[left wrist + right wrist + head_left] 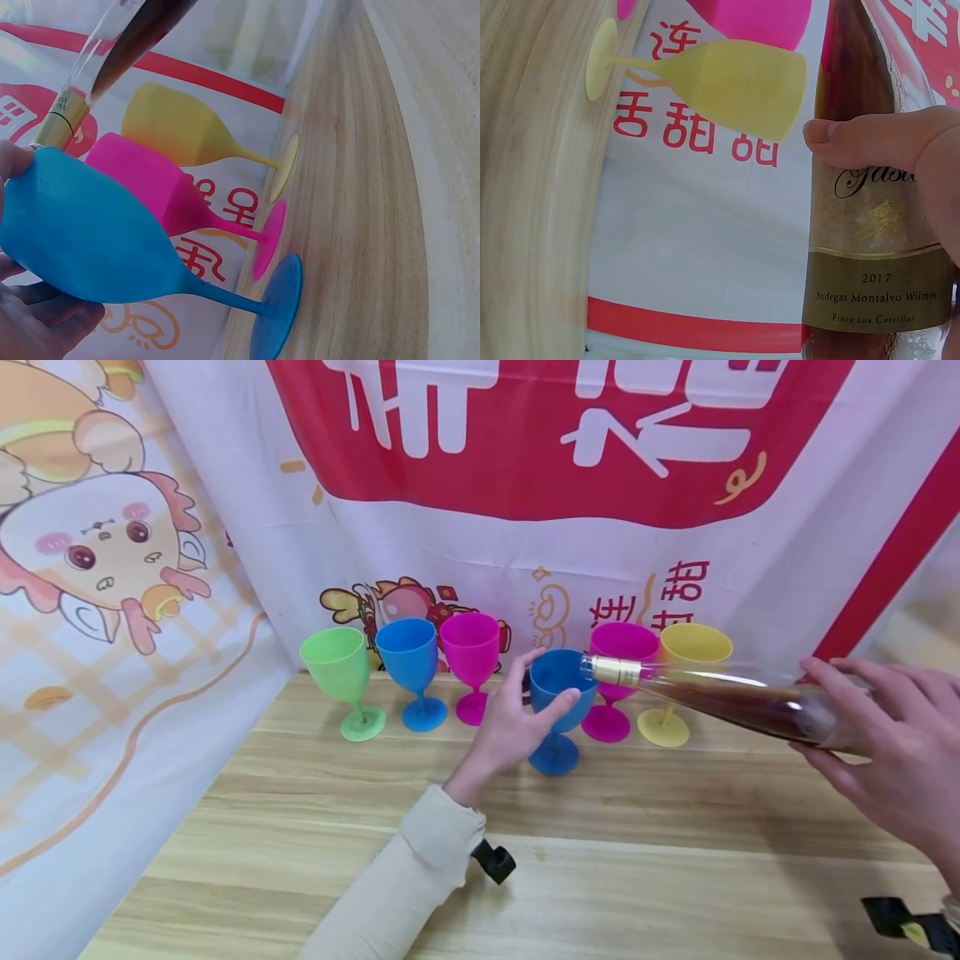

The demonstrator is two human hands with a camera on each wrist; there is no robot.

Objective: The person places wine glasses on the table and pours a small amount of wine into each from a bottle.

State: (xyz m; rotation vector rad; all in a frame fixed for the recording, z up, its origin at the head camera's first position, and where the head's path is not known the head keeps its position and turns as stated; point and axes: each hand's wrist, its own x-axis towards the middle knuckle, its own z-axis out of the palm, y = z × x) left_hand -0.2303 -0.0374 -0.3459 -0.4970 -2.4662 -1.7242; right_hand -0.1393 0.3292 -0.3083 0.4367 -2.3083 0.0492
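My left hand holds the bowl of a blue plastic goblet, with the thumb at the near side and the fingers round the far side. The goblet stands upright, its foot on the table. A glass wine bottle of dark liquid lies almost level in the grip of my right hand. The bottle's gold-banded neck reaches left, its mouth at the goblet's rim. In the right wrist view my thumb presses along the bottle above its printed label. The goblet's inside is mostly in shadow.
Left of my left hand stand a green goblet, another blue goblet and a pink goblet. Behind the bottle are a second pink goblet and a yellow goblet. A printed cloth hangs behind the wooden table.
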